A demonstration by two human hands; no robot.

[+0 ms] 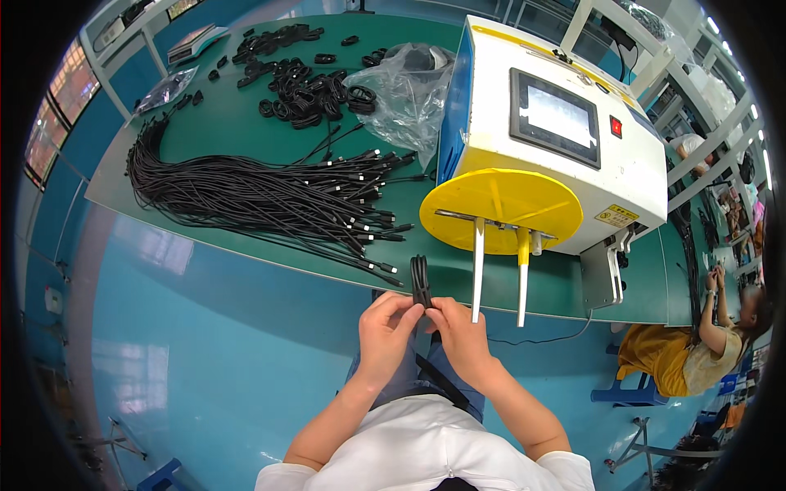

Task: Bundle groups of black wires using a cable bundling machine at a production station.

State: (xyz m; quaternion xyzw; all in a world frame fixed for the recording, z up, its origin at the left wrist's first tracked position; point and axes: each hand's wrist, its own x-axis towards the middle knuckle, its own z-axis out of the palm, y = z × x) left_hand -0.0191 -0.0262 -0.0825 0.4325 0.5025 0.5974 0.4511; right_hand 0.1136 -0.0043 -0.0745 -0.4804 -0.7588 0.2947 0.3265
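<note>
A small coil of black cable (420,278) stands upright between my two hands at the table's near edge. My left hand (388,323) pinches its lower left side with thumb and fingers. On the other side, my right hand (459,329) grips the coil's lower right, the thumbs close together. Just right of the coil, two white prongs (478,274) stick out from the yellow disc (499,200) of a winding machine (557,123). No cable is on the prongs. To the left lies a long bundle of straight black cables (246,192) with light connector tips.
Behind the bundle, several coiled cables (307,90) lie heaped on the green table (221,135). A clear plastic bag (405,102) rests beside the machine. At the far right another person (688,352) sits on a blue stool (626,394). A power cord (544,339) hangs below the table edge.
</note>
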